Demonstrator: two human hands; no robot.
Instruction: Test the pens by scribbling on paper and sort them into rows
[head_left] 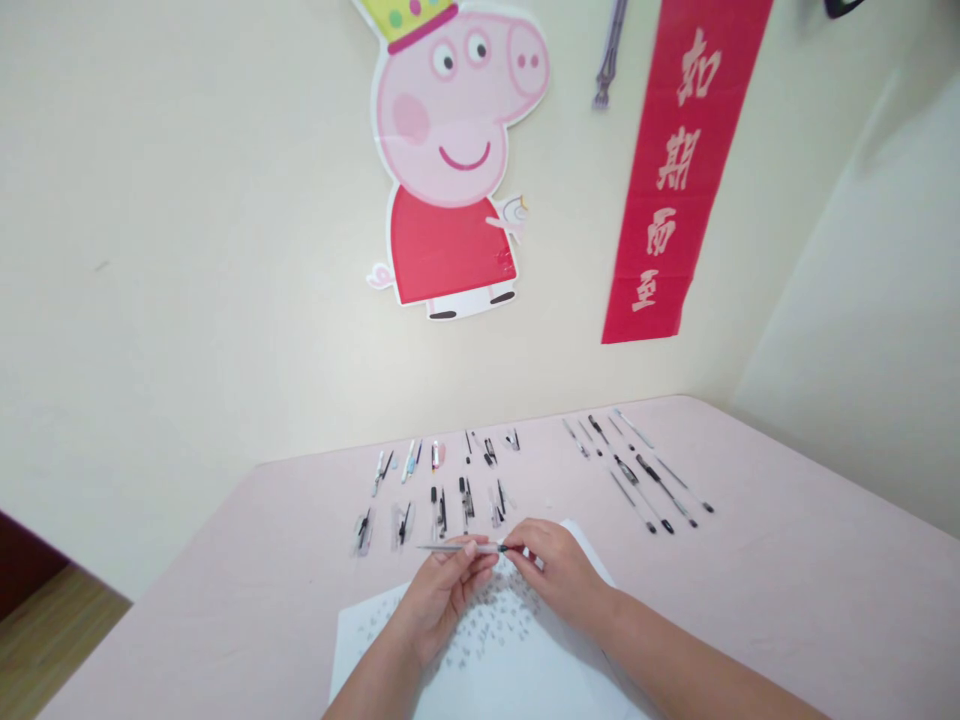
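Matt pink table point(750, 600), clear plastic pen point(465, 547), white paper point(510, 660)

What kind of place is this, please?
Probably a room in a home, not a factory. A cartoon pig cutout and a red banner are on the wall. On the pink table lie rows of pen parts, and the left hand and right hand hold a pen over a paper.

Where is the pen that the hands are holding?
In the head view, low centre: the pen is held between the left hand and right hand, over the white paper.
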